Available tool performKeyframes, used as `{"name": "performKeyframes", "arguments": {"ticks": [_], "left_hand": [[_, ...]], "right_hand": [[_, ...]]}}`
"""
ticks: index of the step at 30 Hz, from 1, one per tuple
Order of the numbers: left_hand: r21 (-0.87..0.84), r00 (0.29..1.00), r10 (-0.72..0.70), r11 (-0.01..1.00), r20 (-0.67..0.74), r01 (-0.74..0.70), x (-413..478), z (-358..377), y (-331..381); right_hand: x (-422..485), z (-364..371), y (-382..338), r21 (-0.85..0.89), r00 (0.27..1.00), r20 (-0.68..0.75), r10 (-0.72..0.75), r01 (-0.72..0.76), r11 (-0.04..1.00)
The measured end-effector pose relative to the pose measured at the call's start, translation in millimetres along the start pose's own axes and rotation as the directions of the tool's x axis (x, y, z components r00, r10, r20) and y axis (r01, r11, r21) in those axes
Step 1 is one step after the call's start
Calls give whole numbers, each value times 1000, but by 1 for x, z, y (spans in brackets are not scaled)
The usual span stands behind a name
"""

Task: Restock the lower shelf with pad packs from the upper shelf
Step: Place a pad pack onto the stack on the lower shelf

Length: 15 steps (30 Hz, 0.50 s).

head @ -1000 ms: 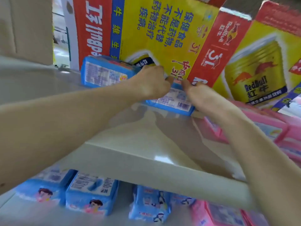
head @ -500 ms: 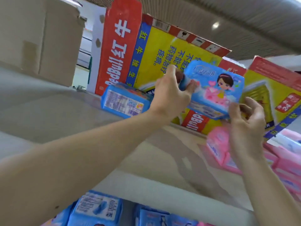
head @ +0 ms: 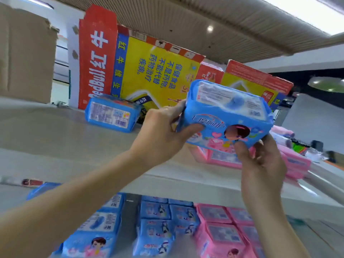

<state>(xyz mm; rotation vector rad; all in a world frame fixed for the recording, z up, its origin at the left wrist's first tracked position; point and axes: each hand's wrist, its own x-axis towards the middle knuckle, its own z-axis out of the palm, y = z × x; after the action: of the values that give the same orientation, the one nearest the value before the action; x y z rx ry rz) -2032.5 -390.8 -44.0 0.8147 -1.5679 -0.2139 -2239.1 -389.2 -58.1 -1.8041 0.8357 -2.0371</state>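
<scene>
- Pad pack (head: 227,116): soft, pillow-shaped blue plastic wrap, held in the air above the upper shelf (head: 93,151).
- Left hand (head: 160,133) clamps its left end; right hand (head: 260,161) pinches the lower right corner.
- A second blue pack (head: 111,113) lies flat on the smooth upper shelf.
- Glossy blue and pink packs (head: 219,231) fill the lower shelf.

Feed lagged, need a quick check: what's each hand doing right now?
Left hand: closed on the left end of the blue pad pack, lifted above the upper shelf.
Right hand: gripping the same pack's lower right edge.

We see the upper shelf (head: 55,146) bearing one blue pack (head: 111,113), pink packs (head: 294,162) and cartons (head: 141,71).
</scene>
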Motion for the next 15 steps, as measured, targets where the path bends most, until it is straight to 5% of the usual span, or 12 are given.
{"name": "performKeyframes", "arguments": {"ticks": [7,15], "left_hand": [[-21,987,36,999,-155,-40,-94,31,40],[310,982,66,951,-177,-8,-194,82,62]], "right_hand": [[-58,-61,-24,98,996,84,-40,32,995],[-131,-139,-6,153,964,219,152,-188,970]]}}
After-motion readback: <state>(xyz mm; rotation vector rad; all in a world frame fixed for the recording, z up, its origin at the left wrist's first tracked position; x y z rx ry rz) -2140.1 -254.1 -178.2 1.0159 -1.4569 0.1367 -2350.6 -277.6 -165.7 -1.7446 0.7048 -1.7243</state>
